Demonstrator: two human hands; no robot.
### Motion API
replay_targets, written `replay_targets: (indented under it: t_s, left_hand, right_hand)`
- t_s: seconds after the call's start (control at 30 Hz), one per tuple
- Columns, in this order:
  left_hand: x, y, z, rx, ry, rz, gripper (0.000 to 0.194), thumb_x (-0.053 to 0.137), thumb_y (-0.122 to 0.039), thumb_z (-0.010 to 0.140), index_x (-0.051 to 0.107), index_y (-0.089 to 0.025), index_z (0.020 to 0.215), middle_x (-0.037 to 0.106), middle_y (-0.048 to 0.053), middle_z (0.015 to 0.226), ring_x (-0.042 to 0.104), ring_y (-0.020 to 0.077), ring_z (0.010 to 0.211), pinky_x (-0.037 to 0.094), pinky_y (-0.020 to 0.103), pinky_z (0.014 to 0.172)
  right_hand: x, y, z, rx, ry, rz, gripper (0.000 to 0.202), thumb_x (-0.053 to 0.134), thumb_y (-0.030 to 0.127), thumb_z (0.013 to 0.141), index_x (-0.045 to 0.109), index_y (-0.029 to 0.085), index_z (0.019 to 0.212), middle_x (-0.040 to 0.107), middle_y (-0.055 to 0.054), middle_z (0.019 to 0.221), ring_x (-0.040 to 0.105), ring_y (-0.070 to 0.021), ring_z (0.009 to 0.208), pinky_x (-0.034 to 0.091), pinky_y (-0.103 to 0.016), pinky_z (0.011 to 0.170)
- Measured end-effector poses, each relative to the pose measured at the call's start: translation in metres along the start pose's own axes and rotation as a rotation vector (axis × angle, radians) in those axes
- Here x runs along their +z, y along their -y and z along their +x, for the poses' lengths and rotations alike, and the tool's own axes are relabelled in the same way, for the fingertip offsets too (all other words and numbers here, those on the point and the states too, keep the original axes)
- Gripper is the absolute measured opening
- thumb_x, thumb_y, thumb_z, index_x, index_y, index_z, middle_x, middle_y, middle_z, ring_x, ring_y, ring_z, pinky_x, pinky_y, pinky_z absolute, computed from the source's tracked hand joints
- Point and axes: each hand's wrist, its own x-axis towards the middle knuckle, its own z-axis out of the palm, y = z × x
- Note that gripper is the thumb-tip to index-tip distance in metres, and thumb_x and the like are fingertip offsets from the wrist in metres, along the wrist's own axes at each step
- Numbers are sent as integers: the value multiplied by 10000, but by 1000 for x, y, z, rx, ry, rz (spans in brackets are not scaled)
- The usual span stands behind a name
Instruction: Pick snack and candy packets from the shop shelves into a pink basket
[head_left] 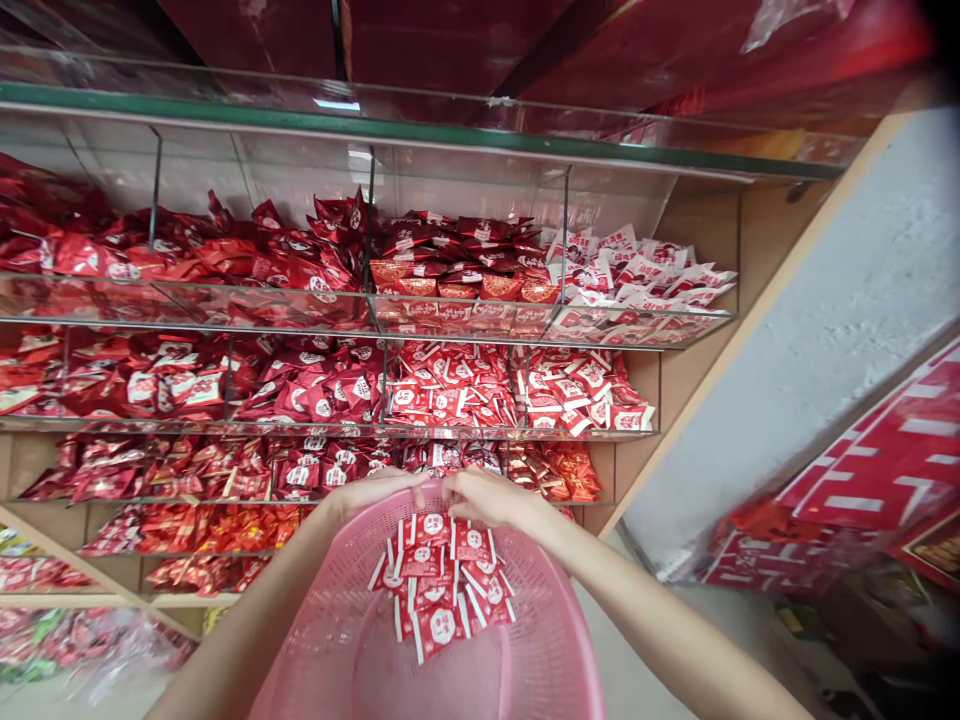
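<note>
A pink plastic basket [577, 640] with mesh walls is below me, tilted so that its inside faces me. Inside it, a loose pile of small red and white candy packets [439, 625] lies toward the far side. My left hand [379, 490] grips the far rim, its thumb on the inner side. Close beside it, my right hand [487, 495] also holds the far rim, with its fingers curled at the edge. The fingertips beyond the rim are partly hidden.
Ahead stand tiered shelves with glass fronts and dividers, filled with red packets [315, 390]. White and red packets [637, 270] fill the upper right compartment. A glass shelf edge [420, 130] crosses above. At right are a grey wall [795, 330] and stacked red packages [862, 480].
</note>
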Motion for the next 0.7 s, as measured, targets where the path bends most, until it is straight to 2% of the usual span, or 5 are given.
replay_targets:
  t_s: [0.17,0.33,0.47,0.53,0.7]
  left_hand:
    - [4,-7,-6,-25,21,-92,454,499,-603,730,691,-192,716,653,32,725,538,173,652,410,274,649]
    - [6,-7,-9,-60,17,-125,432,509,-596,723,688,-204,691,658,32,733,548,175,642,421,284,657]
    - [5,-1,-10,-27,21,-163,404,523,-579,720,683,-209,681,646,25,723,551,174,643,419,289,663]
    - [3,5,-10,-4,22,-156,406,520,-578,720,681,-207,697,640,27,726,548,176,651,418,293,666]
    - [-2,19,-7,11,6,-111,429,486,-591,736,667,-203,721,616,19,702,523,165,636,399,286,654]
  right_hand:
    - [-26,4,-2,16,-215,44,120,520,250,804,628,197,794,653,-22,759,562,-126,667,332,-219,574]
    - [-57,-4,12,150,-531,136,140,496,259,820,599,189,755,648,-5,721,568,-119,651,370,-230,612]
    - [-70,-19,30,284,-729,124,109,504,217,794,605,190,826,653,-31,799,585,-145,751,393,-254,685]
    - [-72,-23,38,360,-761,96,126,508,243,793,610,187,842,648,-54,834,584,-162,788,395,-266,694]
    - [-68,-26,50,463,-698,139,163,548,334,769,613,188,743,644,-59,806,581,-163,748,382,-261,655]
